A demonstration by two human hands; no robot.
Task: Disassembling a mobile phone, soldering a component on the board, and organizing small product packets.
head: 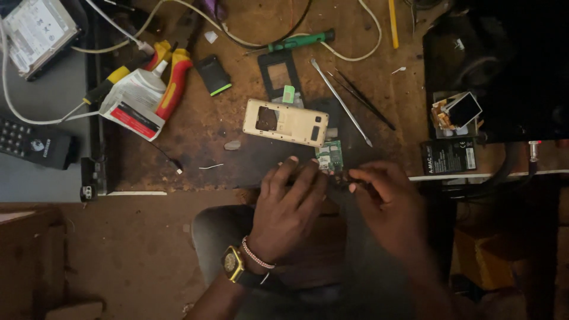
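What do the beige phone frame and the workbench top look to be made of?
The beige phone frame looks like moulded plastic, matte, with clean cut-out openings. The workbench top looks like worn brown wood or board, its surface scuffed, stained and chipped, though the dim light leaves this uncertain.

Circuit board (pixel 329 156) between phone frame (pixel 285 122) and hands (pixel 338 195)

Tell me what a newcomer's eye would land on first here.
First, the two hands at the table's near edge: the left hand and right hand pinch a small green circuit board. Just above lies a cream phone frame, and at upper left red-handled pliers.
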